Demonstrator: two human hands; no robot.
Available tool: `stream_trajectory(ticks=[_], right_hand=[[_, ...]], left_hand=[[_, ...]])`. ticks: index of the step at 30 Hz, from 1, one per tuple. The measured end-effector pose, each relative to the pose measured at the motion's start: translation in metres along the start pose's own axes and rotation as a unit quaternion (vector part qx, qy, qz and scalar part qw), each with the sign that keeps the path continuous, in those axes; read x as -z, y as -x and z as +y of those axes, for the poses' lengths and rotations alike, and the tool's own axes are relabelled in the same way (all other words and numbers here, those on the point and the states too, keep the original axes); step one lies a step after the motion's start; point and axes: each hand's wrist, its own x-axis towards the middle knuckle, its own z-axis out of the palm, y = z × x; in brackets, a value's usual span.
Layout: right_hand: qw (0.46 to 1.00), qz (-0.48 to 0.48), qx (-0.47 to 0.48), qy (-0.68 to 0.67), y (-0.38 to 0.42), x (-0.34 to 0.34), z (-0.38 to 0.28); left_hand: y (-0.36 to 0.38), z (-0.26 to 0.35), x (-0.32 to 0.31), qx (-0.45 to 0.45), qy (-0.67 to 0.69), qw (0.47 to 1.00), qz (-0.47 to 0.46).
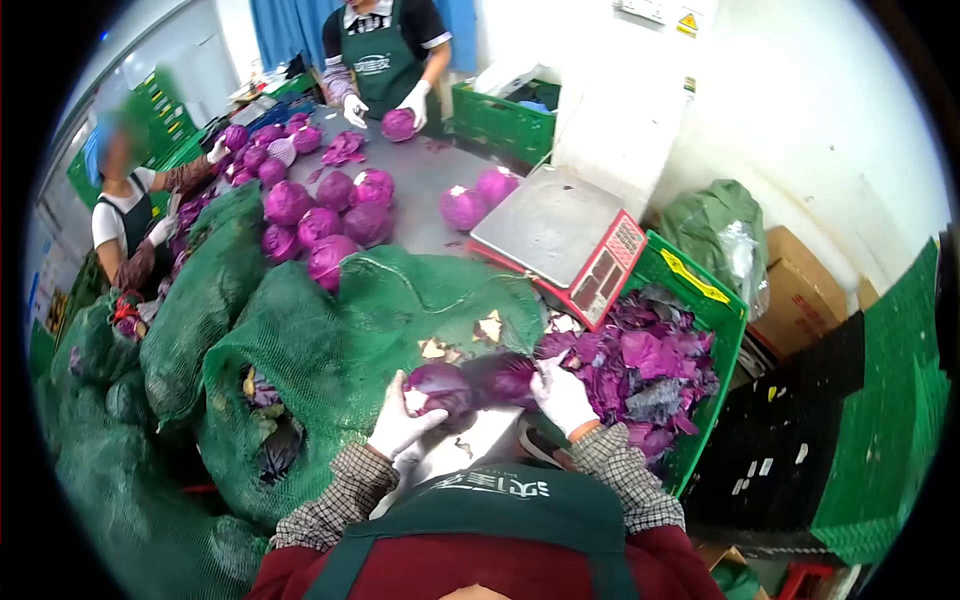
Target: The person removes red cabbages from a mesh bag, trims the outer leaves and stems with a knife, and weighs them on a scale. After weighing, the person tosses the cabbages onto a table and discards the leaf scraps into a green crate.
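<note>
My left hand [400, 415], in a white glove, is closed round the left side of a purple cabbage [445, 390]. Just right of that cabbage is a darker purple piece [505, 380], slightly blurred, which looks like cabbage leaf. My right hand [563, 397], also gloved in white, has its fingers pressed on the right end of this dark piece. Green netting [390, 310] lies beyond the cabbage, with pale trimmed bits [438, 350] on it. A green crate [725, 370] full of loose purple leaves [650, 365] stands beside my right hand.
A red-edged scale [550, 225] stands ahead, right of centre. Several whole cabbages [320, 225] lie on the grey table [425, 190]. Filled green net sacks [205, 310] bulk at the left. One person [385, 60] works across the table, another [130, 210] at the far left.
</note>
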Motion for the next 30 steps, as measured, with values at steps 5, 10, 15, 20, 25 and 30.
stream_trajectory(ticks=[5, 10, 15, 20, 25, 30], right_hand=[[0.972, 0.125, -0.189, 0.054, 0.02, 0.11, 0.036], [0.955, 0.244, -0.16, 0.042, 0.036, 0.146, 0.092], [0.992, 0.068, 0.064, -0.079, 0.03, 0.038, 0.027], [0.987, -0.069, 0.115, -0.085, 0.029, -0.011, -0.031], [0.981, -0.16, 0.047, -0.101, 0.02, -0.009, -0.044], [0.971, -0.191, 0.136, 0.051, 0.004, -0.009, -0.044]], left_hand=[[-0.016, 0.02, -0.004, -0.1, -0.165, 0.981, -0.001], [-0.024, 0.075, -0.018, -0.172, -0.392, 0.895, -0.121], [-0.032, 0.089, -0.049, -0.162, -0.448, 0.876, -0.073], [-0.026, 0.092, -0.05, -0.157, -0.45, 0.877, -0.068], [-0.023, 0.087, -0.055, -0.167, -0.462, 0.87, -0.023], [-0.024, 0.098, -0.06, -0.11, -0.445, 0.888, -0.036]])
